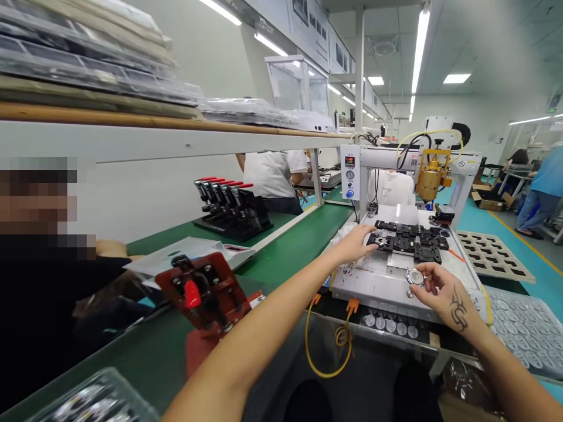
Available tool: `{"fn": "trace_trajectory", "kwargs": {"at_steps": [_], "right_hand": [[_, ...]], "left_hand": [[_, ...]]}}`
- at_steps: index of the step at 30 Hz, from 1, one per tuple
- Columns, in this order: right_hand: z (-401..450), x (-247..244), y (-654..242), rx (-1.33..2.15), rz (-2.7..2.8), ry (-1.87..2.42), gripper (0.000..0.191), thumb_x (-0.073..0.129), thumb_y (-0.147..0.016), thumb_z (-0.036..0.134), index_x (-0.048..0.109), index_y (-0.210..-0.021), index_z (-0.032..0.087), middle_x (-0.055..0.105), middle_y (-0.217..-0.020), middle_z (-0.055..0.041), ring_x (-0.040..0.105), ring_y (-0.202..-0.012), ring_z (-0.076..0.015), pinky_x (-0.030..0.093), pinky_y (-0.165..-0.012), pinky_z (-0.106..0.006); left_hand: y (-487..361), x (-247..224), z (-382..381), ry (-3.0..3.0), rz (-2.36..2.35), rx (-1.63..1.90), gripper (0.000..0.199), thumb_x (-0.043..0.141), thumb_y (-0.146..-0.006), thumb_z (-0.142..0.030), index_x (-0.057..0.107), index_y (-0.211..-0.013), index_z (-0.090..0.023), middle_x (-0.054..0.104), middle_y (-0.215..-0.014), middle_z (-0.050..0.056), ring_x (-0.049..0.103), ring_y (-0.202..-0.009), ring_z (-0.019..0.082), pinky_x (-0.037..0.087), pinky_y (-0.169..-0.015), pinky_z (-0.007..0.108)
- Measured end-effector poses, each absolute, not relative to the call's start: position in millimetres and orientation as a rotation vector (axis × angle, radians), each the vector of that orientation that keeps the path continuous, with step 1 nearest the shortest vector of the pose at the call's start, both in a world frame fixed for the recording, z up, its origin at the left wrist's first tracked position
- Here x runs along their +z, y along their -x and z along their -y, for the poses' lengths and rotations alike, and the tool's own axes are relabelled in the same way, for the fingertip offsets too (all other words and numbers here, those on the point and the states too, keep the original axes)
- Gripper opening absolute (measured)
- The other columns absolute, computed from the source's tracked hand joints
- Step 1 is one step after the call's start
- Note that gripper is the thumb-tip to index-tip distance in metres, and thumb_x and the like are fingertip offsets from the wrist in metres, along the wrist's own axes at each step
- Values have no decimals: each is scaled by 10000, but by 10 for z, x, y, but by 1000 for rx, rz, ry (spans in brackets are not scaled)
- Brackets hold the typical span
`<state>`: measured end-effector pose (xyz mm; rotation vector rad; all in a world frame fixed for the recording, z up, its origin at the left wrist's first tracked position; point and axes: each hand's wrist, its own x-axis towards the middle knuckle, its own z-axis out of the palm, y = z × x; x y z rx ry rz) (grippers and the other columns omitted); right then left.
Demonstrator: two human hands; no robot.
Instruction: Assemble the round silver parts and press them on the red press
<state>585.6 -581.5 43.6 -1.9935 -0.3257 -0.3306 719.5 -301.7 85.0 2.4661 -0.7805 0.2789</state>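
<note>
My left hand [357,243] reaches to the black fixtures [407,239] on the white machine bed. Its fingertips are at a round metal part [382,241] seated in the leftmost fixture; whether they grip it is too small to tell. Nearer to me, my right hand [435,284] pinches a round silver watch case [414,277] between thumb and fingers, held over the front edge of the bed. A small round piece [410,293] shows just below the case, by the thumb.
A gantry with a brass-coloured head [430,179] stands over the bed. Clear trays of round parts [523,328] and a beige tray [495,255] lie right. A red clamp fixture [206,293] stands left. A person in black [39,305] sits far left.
</note>
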Motion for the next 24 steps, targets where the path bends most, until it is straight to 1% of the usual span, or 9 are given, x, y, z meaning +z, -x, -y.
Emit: {"fn": "trace_trajectory", "kwargs": {"at_steps": [2,6,10,13,15,17,19,21,24], "right_hand": [[5938,457,-5826,-336,321,2017,461,794,-858,471,681,-1211,196,596,-780,15,575,-715,-187,500,-676,-324],[6160,443,-5813,-342,280,2028,488,788,-870,499,676,-1242,205,593,-766,16,594,-700,-195,511,-640,-322],[6165,505,-6148,-385,310,2108,477,753,-881,503,661,-1228,189,605,-795,3,589,-715,-196,526,-680,-329],[5956,614,-6619,-440,374,2238,449,692,-898,491,643,-1191,154,618,-843,-28,579,-736,-200,519,-688,-326],[5764,684,-6950,-445,431,2304,394,698,-886,437,655,-1151,149,648,-929,-63,599,-815,-213,521,-748,-330],[5579,734,-7246,-407,500,2345,334,755,-837,370,690,-1082,153,678,-1012,-88,623,-926,-235,513,-834,-334],[5425,760,-7486,-344,563,2396,299,812,-782,328,723,-1007,153,703,-1027,-94,634,-979,-252,498,-866,-331],[5312,762,-7665,-268,604,2448,271,846,-753,317,748,-945,153,724,-972,-82,641,-935,-250,490,-823,-318],[5219,740,-7826,-155,650,2513,234,856,-753,323,777,-891,151,727,-844,-42,627,-795,-214,463,-713,-288]], "left_hand": [[-7532,885,3097,-2519,790,187,574,796,-852,-331,657,-1373,-135,662,-1430,200,618,-1345,377,483,-1159,491],[-7930,925,3193,-2597,853,-20,457,834,-759,-389,779,-1160,-178,759,-1286,117,705,-1195,319,551,-1001,353],[-8112,978,3300,-2639,878,-182,369,871,-634,-372,804,-949,-192,802,-928,40,739,-859,257,550,-737,299],[-8123,1043,3342,-2627,866,-185,315,866,-577,-295,781,-860,-187,749,-742,10,704,-742,241,526,-678,303],[-8061,1113,3313,-2577,845,-83,342,841,-612,-284,767,-929,-179,776,-850,36,713,-826,253,542,-745,318],[-7946,1199,3241,-2494,815,65,383,795,-702,-305,732,-1054,-167,783,-1066,84,711,-988,267,552,-863,342],[-7788,1283,3148,-2406,781,185,399,734,-799,-328,675,-1153,-152,750,-1193,121,693,-1073,260,549,-927,356],[-7597,1343,3052,-2341,753,249,398,701,-848,-339,633,-1191,-149,740,-1173,124,695,-1029,234,560,-895,346],[-7279,1373,2917,-2230,725,270,357,723,-835,-324,630,-1145,-171,740,-1034,76,677,-868,195,556,-771,323]]}}
